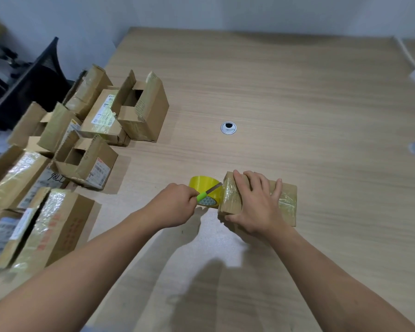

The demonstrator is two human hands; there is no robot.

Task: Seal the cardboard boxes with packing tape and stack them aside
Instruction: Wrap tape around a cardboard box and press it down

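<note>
Left hand (175,204) nearest: fingers curled round green cutter (203,195), blade pointing right at tape strip between yellow tape roll (201,184) and box (285,202). Right hand (256,207): fingers spread, pressing box top. Box long axis left-right, roll at its left end. Open boxes (139,111) well left on counter (297,92); cut path looks unobstructed.

The bare left forearm (94,255) and right forearm (321,259) reached forward. The left hand (175,204) gripped a cutter (205,194), knuckles up. The right hand (256,204) lay palm-down on a box (285,204), fingers spread.
</note>
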